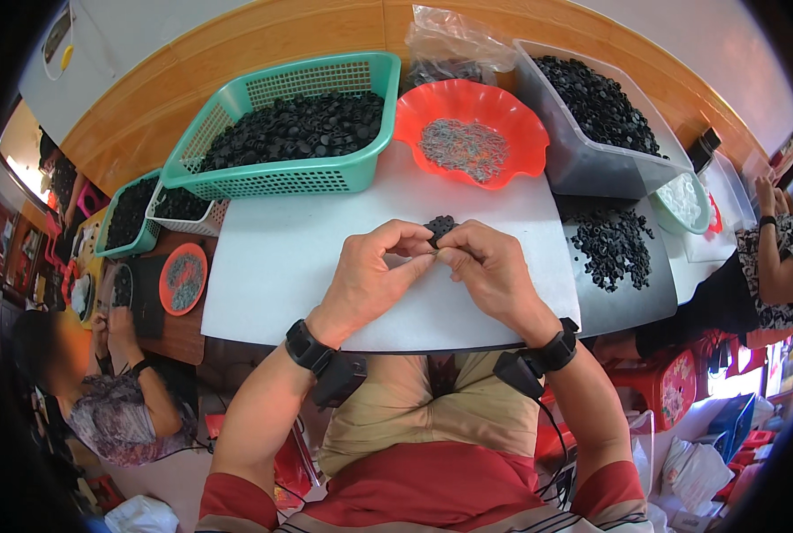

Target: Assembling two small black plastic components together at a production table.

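Near the middle of the white work surface (272, 275), my two hands meet at the fingertips. A small black plastic part (440, 226) with a knobbly or holed top sticks up between them. My left hand (370, 271) pinches it from the left with thumb and index finger. From the other side, my right hand (492, 266) closes its thumb and index finger on it. Something thin and pale shows where the thumbs come together, too small to name. Beyond my hands stands a red scalloped bowl (525, 151) of small grey metal pieces (464, 147).
A green basket (281, 182) of black plastic parts stands far left, a clear bin (592, 173) of similar parts far right. Loose black parts (611, 249) lie on a dark board at right. Co-workers sit left and right. An orange bowl (183, 306) of metal pieces is at left.
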The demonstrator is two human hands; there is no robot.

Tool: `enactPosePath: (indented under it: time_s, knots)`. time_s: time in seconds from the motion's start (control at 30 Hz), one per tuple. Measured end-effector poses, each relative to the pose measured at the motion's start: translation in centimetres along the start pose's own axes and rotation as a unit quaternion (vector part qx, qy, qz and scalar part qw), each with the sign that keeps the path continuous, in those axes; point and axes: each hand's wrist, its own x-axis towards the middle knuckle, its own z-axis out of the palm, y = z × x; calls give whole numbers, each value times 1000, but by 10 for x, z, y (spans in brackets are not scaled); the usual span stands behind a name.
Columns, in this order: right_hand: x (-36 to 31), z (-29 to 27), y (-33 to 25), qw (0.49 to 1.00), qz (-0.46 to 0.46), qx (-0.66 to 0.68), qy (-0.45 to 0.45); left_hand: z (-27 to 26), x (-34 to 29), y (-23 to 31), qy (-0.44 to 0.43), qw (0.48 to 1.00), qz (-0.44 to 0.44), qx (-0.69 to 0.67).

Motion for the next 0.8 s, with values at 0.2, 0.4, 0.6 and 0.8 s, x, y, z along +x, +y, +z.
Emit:
enactPosePath:
  time_s: [0.2, 0.4, 0.6, 0.8]
  knots:
    - [-2, 1, -2, 999, -24, -38, 5, 0, 0, 3, 0, 1000, -8, -19]
    - [-5, -1, -7, 998, -27, -64, -12, 1, -3, 5, 3, 1000, -13, -19]
    - [-4, -3, -2, 993, -75, -85, -9, 2, -3, 8, 8, 1000, 0, -4]
    - [-5, -3, -1, 990, -92, -107, -7, 3, -4, 8, 10, 1000, 15, 8]
